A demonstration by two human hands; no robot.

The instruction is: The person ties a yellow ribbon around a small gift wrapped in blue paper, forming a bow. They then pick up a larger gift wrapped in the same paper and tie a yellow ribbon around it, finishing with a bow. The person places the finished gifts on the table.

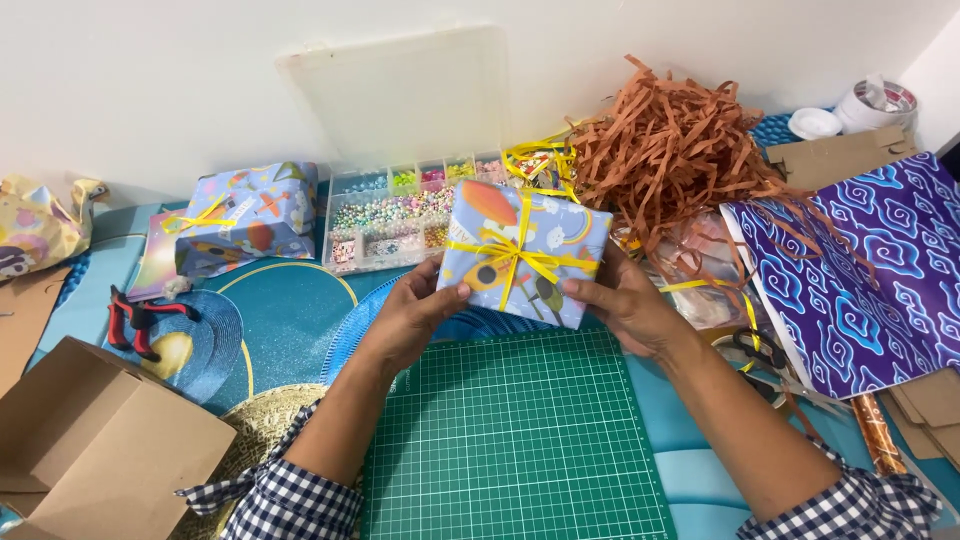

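I hold a small gift box (520, 255) wrapped in light blue patterned paper and tied with a yellow ribbon cross. It is tilted up, above the far edge of a green cutting mat (515, 440). My left hand (408, 318) grips its left lower side. My right hand (630, 300) grips its right side. Both sleeves are dark checked fabric.
A second wrapped box (250, 215) with yellow ribbon lies at back left. A clear bead organiser (400, 215) stands open behind. Orange paper shreds (670, 150), purple patterned paper (860, 270), scissors (760, 350), red pliers (135, 320), a brown cardboard box (90, 450) and tape rolls (870, 100) surround the mat.
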